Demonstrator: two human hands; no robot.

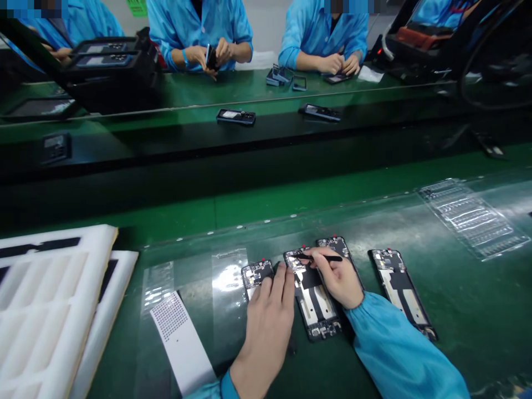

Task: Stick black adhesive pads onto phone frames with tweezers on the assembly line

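My right hand (338, 277) is closed on black tweezers (332, 257), whose tip is at the upper part of an opened phone (316, 302) with its circuit board bare. My left hand (272, 310) lies palm down with fingers stretched out, fingertips at that phone's left edge. Partly under the left hand is another opened phone (256, 271). A third opened phone (336, 245) sits behind my right hand, mostly covered by it. Off to the right lies one more opened phone (401, 291), apart from both hands.
A white sheet of small dark stickers (170, 318) lies left of my hands. White foam trays (62, 310) are stacked at far left. Clear plastic trays (474, 216) lie at right. Beyond, phones (236, 116) rest on a dark strip, and co-workers in blue (199, 33) handle parts.
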